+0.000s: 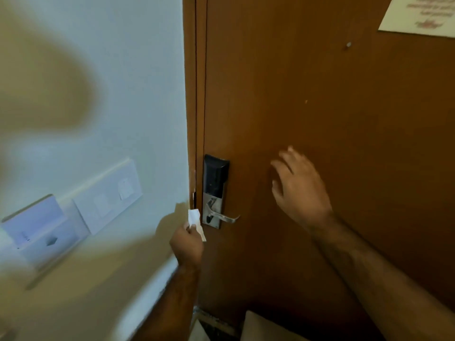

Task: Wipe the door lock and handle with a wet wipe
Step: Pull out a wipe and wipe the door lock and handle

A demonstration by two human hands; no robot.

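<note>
A door lock (215,178) with a black upper panel and a silver lower plate sits at the left edge of a brown wooden door (320,119). Its silver lever handle (225,217) points right. My left hand (187,243) is just below and left of the lock, shut on a white wet wipe (195,220) whose top reaches beside the silver plate. My right hand (299,185) is open with fingers spread, flat against or very near the door to the right of the lock.
A white wall (110,94) lies left of the door frame, carrying a switch plate (108,198) and a key-card holder (39,225). A paper notice (421,16) is stuck at the door's upper right. Something pale (261,328) stands by the floor below.
</note>
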